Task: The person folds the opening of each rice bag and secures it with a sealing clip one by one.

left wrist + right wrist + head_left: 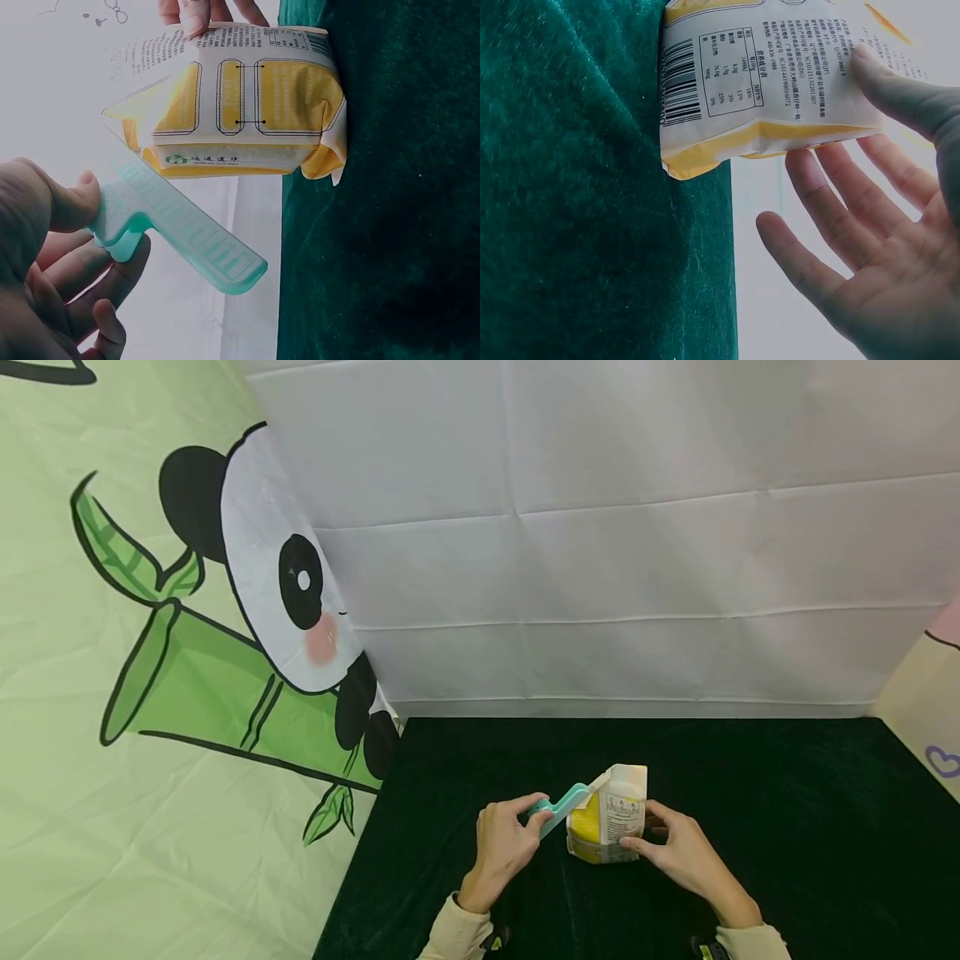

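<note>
A yellow and white paper bag with printed text stands on the dark green cloth, its top narrowing toward the upper left. My left hand pinches a teal bag clip by its handle between thumb and fingers. The clip's long bar slants, and its far end overlaps the bag's upper corner. My right hand holds the bag's right side, thumb on the printed face and fingers round the other side. In the right wrist view, a barcode shows near the bag's bottom end.
The dark green cloth covers the table up to a white backdrop. At the left hangs a light green sheet with a panda and bamboo print. A pale printed sheet hangs at the right edge.
</note>
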A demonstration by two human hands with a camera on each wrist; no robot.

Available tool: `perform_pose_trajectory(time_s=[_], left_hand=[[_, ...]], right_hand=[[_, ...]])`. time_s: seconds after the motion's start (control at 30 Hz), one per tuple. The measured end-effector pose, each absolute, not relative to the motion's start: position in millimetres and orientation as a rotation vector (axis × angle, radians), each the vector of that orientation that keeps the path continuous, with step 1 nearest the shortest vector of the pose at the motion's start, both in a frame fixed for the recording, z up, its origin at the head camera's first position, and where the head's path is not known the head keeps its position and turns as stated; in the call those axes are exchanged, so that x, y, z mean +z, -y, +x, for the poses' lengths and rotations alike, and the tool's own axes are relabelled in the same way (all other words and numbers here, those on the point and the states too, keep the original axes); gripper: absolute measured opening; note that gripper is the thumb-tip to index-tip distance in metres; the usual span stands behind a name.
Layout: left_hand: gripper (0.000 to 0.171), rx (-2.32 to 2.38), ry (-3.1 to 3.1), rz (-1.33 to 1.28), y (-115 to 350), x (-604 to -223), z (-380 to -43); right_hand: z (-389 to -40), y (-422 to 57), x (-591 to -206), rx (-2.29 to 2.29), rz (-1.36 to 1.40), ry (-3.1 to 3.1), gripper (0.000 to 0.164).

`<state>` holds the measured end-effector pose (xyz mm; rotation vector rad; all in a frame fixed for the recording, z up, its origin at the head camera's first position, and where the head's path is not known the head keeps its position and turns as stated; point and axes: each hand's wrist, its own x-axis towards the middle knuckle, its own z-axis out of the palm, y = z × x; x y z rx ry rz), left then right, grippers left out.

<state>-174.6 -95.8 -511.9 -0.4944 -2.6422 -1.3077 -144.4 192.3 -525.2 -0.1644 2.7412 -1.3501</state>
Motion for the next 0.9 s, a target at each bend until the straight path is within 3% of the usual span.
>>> perform_pose_trajectory(time_s=[0.9], left_hand=[[0.021, -1.291, 2.627, -0.483, 87.5, -509.3, -180.1]], right_hand=[[-150.4, -194.6, -527.3, -1.347, -0.160, -2.752, 0.057]])
